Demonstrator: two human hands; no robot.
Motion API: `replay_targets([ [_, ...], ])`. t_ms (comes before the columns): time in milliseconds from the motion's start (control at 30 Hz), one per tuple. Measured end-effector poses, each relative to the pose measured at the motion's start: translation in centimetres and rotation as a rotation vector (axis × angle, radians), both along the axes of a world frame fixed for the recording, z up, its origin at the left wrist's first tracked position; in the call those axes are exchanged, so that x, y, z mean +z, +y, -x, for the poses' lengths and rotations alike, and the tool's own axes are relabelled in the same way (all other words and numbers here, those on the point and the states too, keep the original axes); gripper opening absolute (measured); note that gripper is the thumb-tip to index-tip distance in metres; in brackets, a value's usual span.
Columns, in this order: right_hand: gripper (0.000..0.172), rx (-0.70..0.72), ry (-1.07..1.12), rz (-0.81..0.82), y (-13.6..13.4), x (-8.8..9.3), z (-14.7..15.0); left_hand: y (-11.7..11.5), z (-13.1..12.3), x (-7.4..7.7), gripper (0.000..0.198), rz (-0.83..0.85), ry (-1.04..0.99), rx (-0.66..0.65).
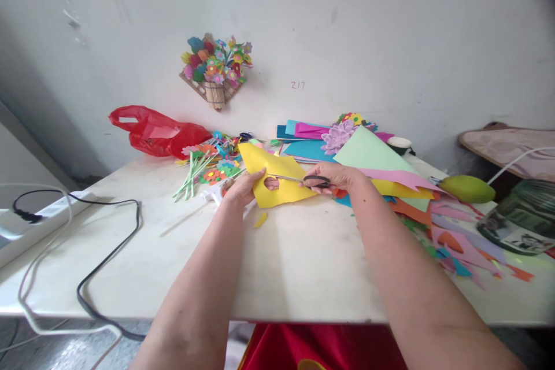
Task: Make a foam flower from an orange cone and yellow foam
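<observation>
My left hand (244, 187) grips the left side of a yellow craft sheet (288, 193), thumb on top; some fingertips show through a rounded hole cut in it. The sheet is held up a little above the table. Closed around the black handles of a pair of scissors (318, 181), my right hand (336, 176) is at the sheet's right side. The scissors' blades point left across the sheet and reach close to the hole. Below the sheet, a small yellow scrap (261, 220) lies on the white table (303, 266).
Foam flowers (214, 175), pale green stems (191, 178) and a red plastic bag (158, 133) lie at the back left. Coloured sheets (377, 156), scraps (459, 243), a green fruit (466, 189) and a glass jar (522, 217) crowd the right. A black cable (117, 260) crosses the left.
</observation>
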State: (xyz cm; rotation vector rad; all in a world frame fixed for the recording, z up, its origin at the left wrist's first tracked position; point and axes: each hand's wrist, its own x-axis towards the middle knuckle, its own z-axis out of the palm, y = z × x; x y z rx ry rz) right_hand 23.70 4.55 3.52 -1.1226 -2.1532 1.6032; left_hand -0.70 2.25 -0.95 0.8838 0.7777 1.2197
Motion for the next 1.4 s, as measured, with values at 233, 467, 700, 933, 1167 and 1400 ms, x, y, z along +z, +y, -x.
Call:
replay_targets([
  [233,0.029,-0.029,0.005,-0.008,0.1,-0.3,0.0,0.5,0.4,-0.1,0.028,-0.019,0.056,-0.037],
  [467,0.026,-0.027,0.025,-0.027,0.1,-0.6,0.0,0.6,0.6,-0.3,0.028,-0.053,0.043,-0.081],
  [700,0.025,-0.021,0.034,-0.023,0.2,-0.6,-0.4,0.4,0.5,0.2,0.034,-0.051,0.049,-0.082],
  [933,0.024,0.005,0.056,0.001,0.8,-1.1,-0.8,0.7,0.5,0.0,0.036,-0.068,0.062,-0.110],
  [1167,0.022,0.012,0.043,0.024,0.4,-0.3,-0.4,0.7,0.3,0.3,0.035,-0.091,0.062,-0.181],
  [1400,0.020,-0.016,0.043,0.088,0.2,0.0,-0.4,1.0,0.3,0.4,0.034,-0.099,0.058,-0.179],
])
